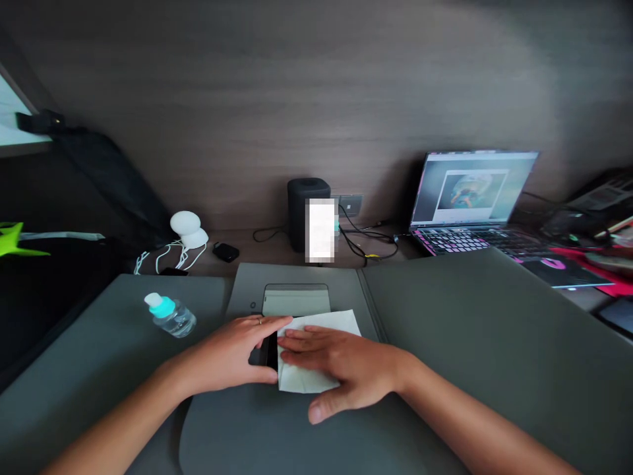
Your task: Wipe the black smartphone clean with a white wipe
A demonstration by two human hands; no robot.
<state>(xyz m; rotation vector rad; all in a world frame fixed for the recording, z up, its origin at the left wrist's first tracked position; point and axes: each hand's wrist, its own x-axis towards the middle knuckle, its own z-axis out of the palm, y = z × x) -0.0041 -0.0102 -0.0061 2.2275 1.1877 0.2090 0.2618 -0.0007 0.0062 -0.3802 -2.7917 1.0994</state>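
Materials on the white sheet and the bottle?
White sheet: probably paper tissue or thin nonwoven wipe; matte, opaque, softly creased. Can't tell which.
Bottle: likely clear, glossy plastic, though glass isn't ruled out; see-through body with highlights. Turquoise collar looks like opaque plastic.

I see the dark object [271, 349] mostly covered by the white sheet [350, 324]; pixelation hides part of the black speaker [297, 214].
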